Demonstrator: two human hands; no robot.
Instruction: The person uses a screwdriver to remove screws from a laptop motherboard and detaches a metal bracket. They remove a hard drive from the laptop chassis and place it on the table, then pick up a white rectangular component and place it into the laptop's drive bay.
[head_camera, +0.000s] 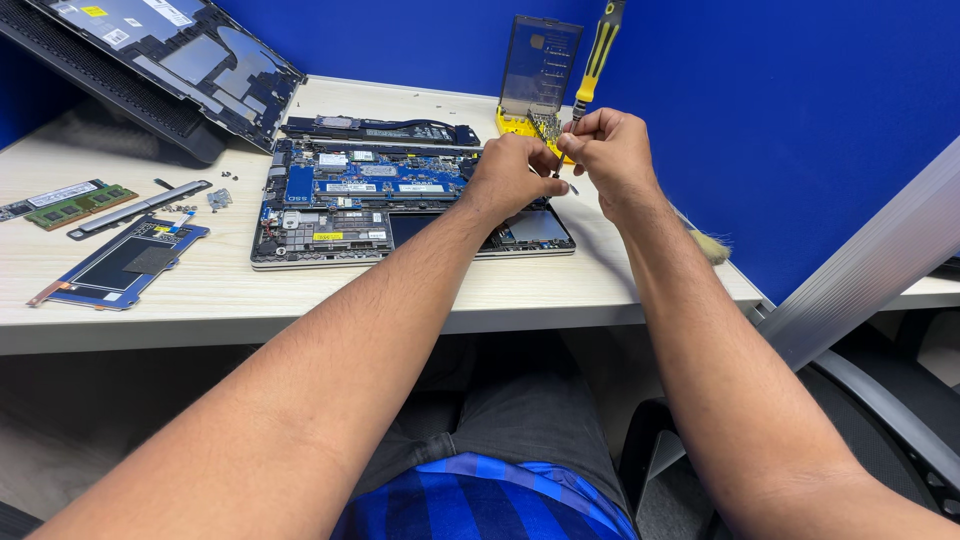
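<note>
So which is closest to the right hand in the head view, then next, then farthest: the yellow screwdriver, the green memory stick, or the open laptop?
From the right hand:
1. Yellow screwdriver, held in its fingers, pointing up.
2. Open laptop, just left, mid-desk.
3. Green memory stick, far left edge of the desk.

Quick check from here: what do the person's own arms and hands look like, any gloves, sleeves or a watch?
Both forearms are bare up to the frame edge, with no sleeves in view. The left hand and right hand wear no gloves, and no watch, wristband or ring shows. Fingers are uncovered.
</note>
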